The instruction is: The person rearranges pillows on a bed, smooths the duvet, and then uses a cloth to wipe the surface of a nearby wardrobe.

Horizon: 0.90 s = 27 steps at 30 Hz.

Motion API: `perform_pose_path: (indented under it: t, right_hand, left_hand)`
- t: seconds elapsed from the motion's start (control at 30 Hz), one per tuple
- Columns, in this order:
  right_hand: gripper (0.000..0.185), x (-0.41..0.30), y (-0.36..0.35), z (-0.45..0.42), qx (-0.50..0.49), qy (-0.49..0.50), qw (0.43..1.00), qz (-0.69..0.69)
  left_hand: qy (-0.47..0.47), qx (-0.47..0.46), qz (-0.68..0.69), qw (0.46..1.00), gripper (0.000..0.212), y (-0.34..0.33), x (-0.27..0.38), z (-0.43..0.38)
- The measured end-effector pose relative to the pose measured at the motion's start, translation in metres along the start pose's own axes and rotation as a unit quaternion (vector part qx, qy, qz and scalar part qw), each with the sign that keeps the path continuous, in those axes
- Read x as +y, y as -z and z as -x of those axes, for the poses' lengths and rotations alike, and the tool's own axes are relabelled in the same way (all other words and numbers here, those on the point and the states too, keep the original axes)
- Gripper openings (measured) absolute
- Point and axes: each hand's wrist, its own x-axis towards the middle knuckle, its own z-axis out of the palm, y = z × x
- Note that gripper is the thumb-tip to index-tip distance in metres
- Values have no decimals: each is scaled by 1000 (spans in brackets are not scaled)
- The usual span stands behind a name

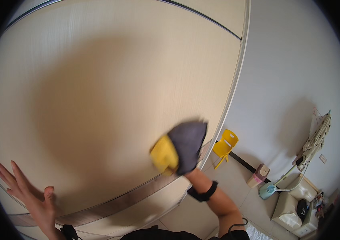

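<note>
A tall wardrobe door (pixel 146 75) with a pale wood-grain panel fills most of the view. On its lower left, my left hand (pixel 31 192) is spread with fingers apart and holds nothing; whether the palm presses on the panel is hard to tell. My right hand (pixel 189 174) is mostly hidden by a grey and yellow cleaning cloth (pixel 186 144), which it holds at the panel's lower right, near the door's edge. Blur softens the cloth's outline. A black wristband (pixel 203 192) circles my right wrist.
A darker wood strip (pixel 98 211) crosses the wardrobe low down. Beyond its right edge stand a yellow chair (pixel 226 144), a lidded bin (pixel 258 176), a light-blue bucket (pixel 267 190) and a cream sofa (pixel 288 210). A patterned cloth (pixel 317 136) hangs along the grey wall (pixel 284 60).
</note>
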Motion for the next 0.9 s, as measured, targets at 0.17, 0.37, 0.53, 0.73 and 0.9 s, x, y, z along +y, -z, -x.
perform_pose_path:
  t: [0.17, 0.37, 0.53, 0.73, 0.9]
  right_hand:
    - [59, -11, -10, 27, -43, -65, 997, 22]
    - [64, 38, 65, -85, 125, -37, 991, -40]
    - [41, 15, 163, -236, 257, 170, 926, 219]
    - [35, 46, 185, -235, 247, 49, 964, 83]
    - [58, 106, 143, -103, 189, 44, 966, 169]
  left_hand:
    - [-8, -11, -12, 1000, 91, 8, 7, 0]
    - [-78, -47, -5, 996, 82, -3, 63, 3]
    - [-141, -85, 37, 986, 73, -19, 132, -2]
    - [-150, -152, 149, 966, 71, -29, 217, 1]
    - [-144, -186, 223, 946, 84, -44, 278, 2]
